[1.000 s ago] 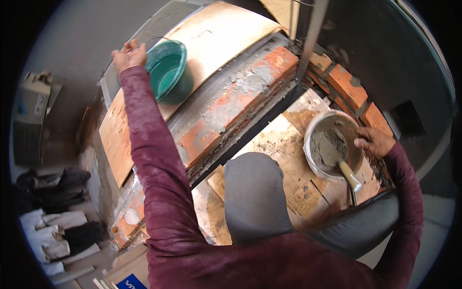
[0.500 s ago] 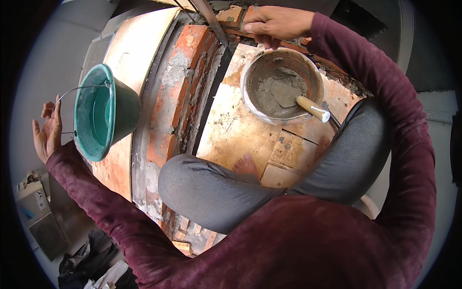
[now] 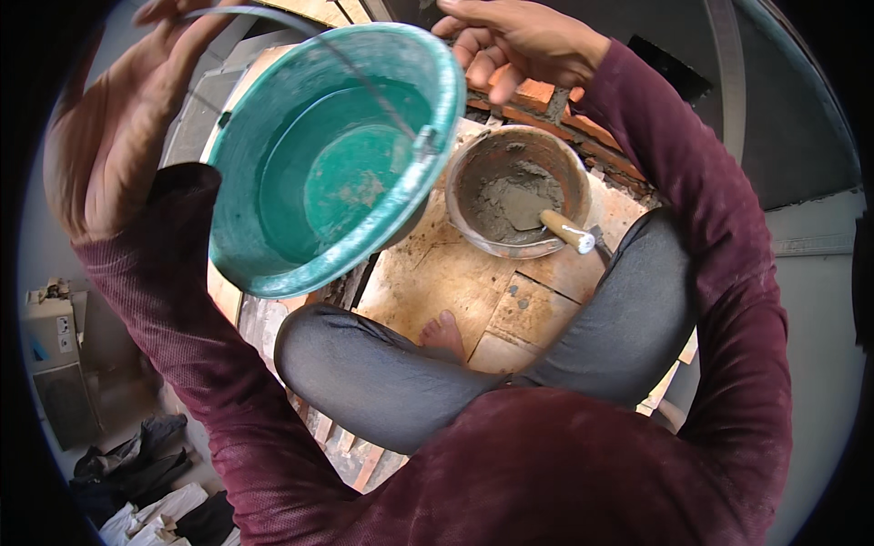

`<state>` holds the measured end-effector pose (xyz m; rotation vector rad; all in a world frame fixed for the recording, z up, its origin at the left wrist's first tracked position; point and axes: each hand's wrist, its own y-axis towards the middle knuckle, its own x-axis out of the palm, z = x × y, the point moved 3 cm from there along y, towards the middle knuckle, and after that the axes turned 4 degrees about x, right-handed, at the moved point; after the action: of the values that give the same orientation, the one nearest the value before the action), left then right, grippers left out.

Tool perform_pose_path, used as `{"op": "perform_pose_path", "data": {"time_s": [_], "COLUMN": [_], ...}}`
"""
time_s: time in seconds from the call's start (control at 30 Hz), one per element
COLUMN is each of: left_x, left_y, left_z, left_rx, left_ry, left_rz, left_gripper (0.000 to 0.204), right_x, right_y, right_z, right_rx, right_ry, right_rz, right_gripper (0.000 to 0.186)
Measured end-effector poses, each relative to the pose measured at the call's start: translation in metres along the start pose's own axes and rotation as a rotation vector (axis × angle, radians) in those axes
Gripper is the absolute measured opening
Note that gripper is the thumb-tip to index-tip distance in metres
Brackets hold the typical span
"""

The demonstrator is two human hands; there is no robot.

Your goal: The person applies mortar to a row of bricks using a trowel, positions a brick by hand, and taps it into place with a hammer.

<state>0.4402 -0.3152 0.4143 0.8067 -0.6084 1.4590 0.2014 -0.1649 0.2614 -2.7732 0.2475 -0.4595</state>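
My left hand (image 3: 123, 127) is raised at the upper left, its fingers hooked around the wire handle (image 3: 264, 13) of a green plastic bucket (image 3: 250, 173). The bucket hangs tilted with its mouth toward me, and a shallow layer of clear liquid (image 3: 355, 177) lies in it. Holding nothing, my right hand (image 3: 533, 41) hovers just right of the bucket's far rim, fingers apart and loosely bent. Below it stands a smaller round pail (image 3: 471, 173) smeared with grey mortar (image 3: 514, 200). A trowel with a wooden handle (image 3: 566, 229) rests in that mortar, its grip lying over the near rim.
Stained boards (image 3: 428, 291) lie under the pail, and my bare foot (image 3: 443, 334) is on them. A low brick wall (image 3: 592, 132) runs behind the pail. My bent legs (image 3: 391, 387) flank the boards. Dark and white cloths or sacks (image 3: 146, 473) lie at the lower left.
My left hand has lifted the green bucket up, rightward and closer to me, over the brick ledge. My right hand has moved slightly and its fingers have spread.
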Motion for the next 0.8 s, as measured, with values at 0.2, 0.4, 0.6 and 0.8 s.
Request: {"op": "perform_pose_path", "data": {"time_s": [0.2, 0.4, 0.6, 0.8], "left_x": [0.027, 0.078, 0.086, 0.088], "left_y": [0.075, 0.098, 0.115, 0.131], "left_z": [-0.072, -0.111, -0.139, -0.162], "left_rx": [0.03, -0.053, 0.055, -0.032], "left_ry": [-0.15, -0.095, 0.039, 0.027], "left_rz": [-0.388, -0.358, -0.468, -0.397], "left_gripper": [0.035, 0.04, 0.07, 0.073], "right_x": [-0.037, -0.051, -0.062, -0.07], "right_y": [-0.113, -0.191, -0.235, -0.257], "right_z": [-0.007, -0.002, 0.013, 0.032], "right_rx": [-0.33, -0.433, -0.533, -0.554], "right_ry": [-0.202, -0.061, -0.085, -0.082], "right_rz": [0.264, 0.462, 0.607, 0.658], "right_gripper": [0.038, 0.04, 0.042, 0.044]}}
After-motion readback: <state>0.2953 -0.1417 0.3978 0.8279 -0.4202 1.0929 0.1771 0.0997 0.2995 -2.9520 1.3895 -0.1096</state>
